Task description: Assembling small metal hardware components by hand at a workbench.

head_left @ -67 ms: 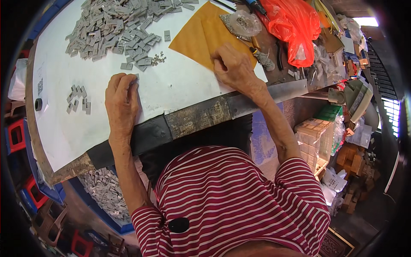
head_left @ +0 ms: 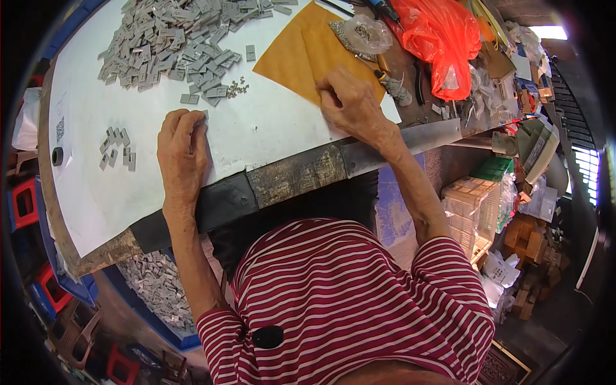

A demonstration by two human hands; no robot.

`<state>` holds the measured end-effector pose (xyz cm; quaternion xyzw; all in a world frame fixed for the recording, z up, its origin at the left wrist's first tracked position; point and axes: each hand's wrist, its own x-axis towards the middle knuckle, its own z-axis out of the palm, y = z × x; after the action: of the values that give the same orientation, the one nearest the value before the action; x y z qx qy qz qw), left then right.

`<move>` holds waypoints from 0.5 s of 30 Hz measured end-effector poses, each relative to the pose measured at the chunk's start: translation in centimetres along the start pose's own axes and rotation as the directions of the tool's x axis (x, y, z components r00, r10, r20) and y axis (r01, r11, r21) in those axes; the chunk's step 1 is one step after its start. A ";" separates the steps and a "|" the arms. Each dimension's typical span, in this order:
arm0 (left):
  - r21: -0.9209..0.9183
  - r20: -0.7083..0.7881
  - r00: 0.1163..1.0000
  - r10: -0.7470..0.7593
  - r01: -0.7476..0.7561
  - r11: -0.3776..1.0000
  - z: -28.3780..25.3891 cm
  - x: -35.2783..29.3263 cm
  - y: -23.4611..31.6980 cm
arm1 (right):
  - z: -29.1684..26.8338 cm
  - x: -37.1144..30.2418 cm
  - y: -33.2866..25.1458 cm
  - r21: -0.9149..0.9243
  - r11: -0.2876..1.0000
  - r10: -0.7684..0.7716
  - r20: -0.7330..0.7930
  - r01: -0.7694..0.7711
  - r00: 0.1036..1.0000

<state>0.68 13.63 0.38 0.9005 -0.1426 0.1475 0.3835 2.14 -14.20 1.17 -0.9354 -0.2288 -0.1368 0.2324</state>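
On the white sheet (head_left: 244,141), my left hand (head_left: 183,144) has its fingers curled together near the front edge. A bit of a small grey rectangular piece (head_left: 205,114) shows at its fingertips; the rest is hidden. My right hand (head_left: 353,106) is closed, thumb against fingers, over the near edge of a brown paper envelope (head_left: 289,58); whatever it pinches cannot be seen. Beyond my left hand lies a big heap of grey rectangular pieces (head_left: 173,45). A little pile of tiny metal parts (head_left: 238,87) sits beside the heap, and several grey pieces (head_left: 115,147) lie apart at the left.
A clear bag of small metal parts (head_left: 367,33), a red plastic bag (head_left: 436,45) and black-handled pliers (head_left: 419,83) lie at the right. A black ring (head_left: 57,156) is at the left. Below the table stands a blue bin (head_left: 179,337) of grey pieces; a crate (head_left: 471,208) stands right.
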 end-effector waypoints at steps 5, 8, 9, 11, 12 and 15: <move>-0.001 0.008 1.000 -0.011 0.011 1.000 -0.1 0.0 0.2 | -0.6 -0.8 -0.9 0.228 0.963 0.148 0.005 -0.145 0.989; -0.054 0.000 0.998 -0.068 0.068 0.996 -0.1 0.0 0.4 | -1.1 -1.3 -1.6 0.445 0.803 0.364 0.158 -0.396 0.918; -0.038 -0.006 0.998 -0.068 0.067 0.997 -0.2 -0.1 0.3 | -1.3 -1.3 -1.9 0.448 0.802 0.364 0.159 -0.395 0.918; -0.017 -0.010 0.998 -0.068 0.068 0.998 -0.3 -0.1 0.2 | -1.7 -1.1 -2.4 0.665 0.523 0.456 0.311 -0.533 0.834; -0.012 -0.003 0.997 -0.082 0.082 0.997 -0.2 -0.1 0.2 | -1.8 -1.0 -2.6 0.667 0.521 0.454 0.312 -0.533 0.834; -0.008 -0.001 0.996 -0.092 0.092 0.996 -0.2 -0.1 0.1 | -2.0 -0.7 -3.1 0.788 0.184 0.456 0.462 -0.588 0.761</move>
<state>0.54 13.68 0.54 0.9045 -0.1014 0.1297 0.3934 -0.35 -13.00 3.78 -0.6778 0.0545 0.1550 0.7166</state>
